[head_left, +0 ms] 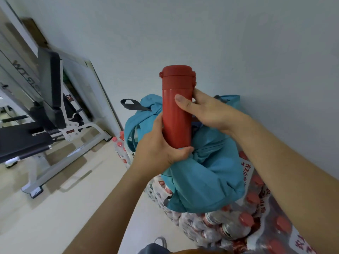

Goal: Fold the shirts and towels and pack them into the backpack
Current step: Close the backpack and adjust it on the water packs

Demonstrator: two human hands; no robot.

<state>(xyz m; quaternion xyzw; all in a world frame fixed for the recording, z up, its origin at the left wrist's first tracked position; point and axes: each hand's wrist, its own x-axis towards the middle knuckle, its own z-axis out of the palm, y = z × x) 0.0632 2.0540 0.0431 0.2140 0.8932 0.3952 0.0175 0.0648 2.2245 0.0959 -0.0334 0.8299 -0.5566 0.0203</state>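
Note:
A red flask [176, 107] with a red cap stands upright in front of me, above a teal backpack [205, 173]. My left hand [159, 149] grips the flask's lower end, and its thumb also presses on bunched teal fabric of the backpack. My right hand [203, 110] holds the flask's middle from the right, thumb across the front. The backpack's dark carry loop [132, 104] sticks out at the back left. No shirts or towels show; the backpack's inside is hidden.
The backpack rests on shrink-wrapped packs of red-capped water bottles [244, 222] against a pale wall [220, 33]. A weight bench with black pads [47, 99] stands at the left on a beige floor [73, 208].

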